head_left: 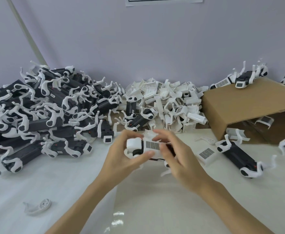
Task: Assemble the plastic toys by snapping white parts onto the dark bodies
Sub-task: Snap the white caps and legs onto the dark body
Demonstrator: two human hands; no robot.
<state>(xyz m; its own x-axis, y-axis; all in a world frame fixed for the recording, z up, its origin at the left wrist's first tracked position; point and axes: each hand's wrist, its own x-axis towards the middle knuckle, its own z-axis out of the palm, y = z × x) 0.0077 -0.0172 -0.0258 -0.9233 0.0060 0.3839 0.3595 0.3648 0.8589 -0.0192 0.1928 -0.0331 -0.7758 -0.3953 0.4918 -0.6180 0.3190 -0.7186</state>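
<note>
The dark plastic toy body with its white grated cover [151, 146] is being held above the middle of the white counter [70, 191], between both hands. The left hand [123, 155] is being kept clamped round the white head end, thumb underneath and fingers over the top. The right hand [175, 157] is being curled about the dark rear end, with its fingers [162, 135] being laid over the cover, apparently to press it home.

Several risks are being run here. If the cover is being pushed while skewed, one clip may be seated and the other left proud, or a thin tab may be cracked. The slender white legs [166, 172] beneath the right hand are being exposed to bending under the grip. The seam is being hidden by the fingers, so a partial snap could be missed. A loose white grated cover [206, 153] is lying just to the right, and the heap of dark bodies with white legs [42, 112] along the far left edge could be disturbed by a slipping elbow.
</note>
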